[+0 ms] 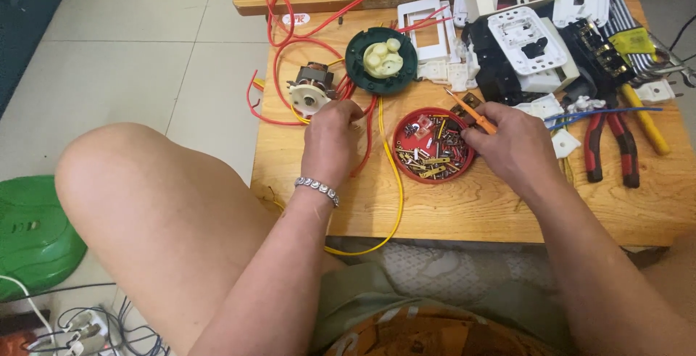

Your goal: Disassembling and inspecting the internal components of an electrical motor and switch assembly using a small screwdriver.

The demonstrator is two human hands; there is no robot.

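Wooden worktop point(464, 211): low, pale, seen from above by a seated person whose bare knee rises at near left.
Left hand point(330, 135): fingers curled down onto red wires point(279, 44) just near of a small motor point(310, 88) with a cream round face; whether it pinches a wire or only presses cannot be told. A beaded bracelet point(317, 190) circles the wrist.
Right hand point(507, 142): closed around an orange-handled screwdriver point(471, 113), its tip pointing far-left, above the right rim of the dish.
Red dish point(398, 146): round and shallow, between the two hands, filled with small screws and brass terminals.
Green disc point(381, 61): dark round housing with a cream cam part on top, just far of the dish, beside the motor.
Yellow wire point(395, 182): runs from near the disc, past the dish, over the near edge.
Far right: white switch plates point(525, 40), black parts, red-handled pliers point(612, 146).
Risk: the right hand sits over the dish rim; a nudge could likely tip it and scatter the small parts. The screwdriver tip could slip toward the left fingers. Looped wires near the left wrist could snag and drag the motor.
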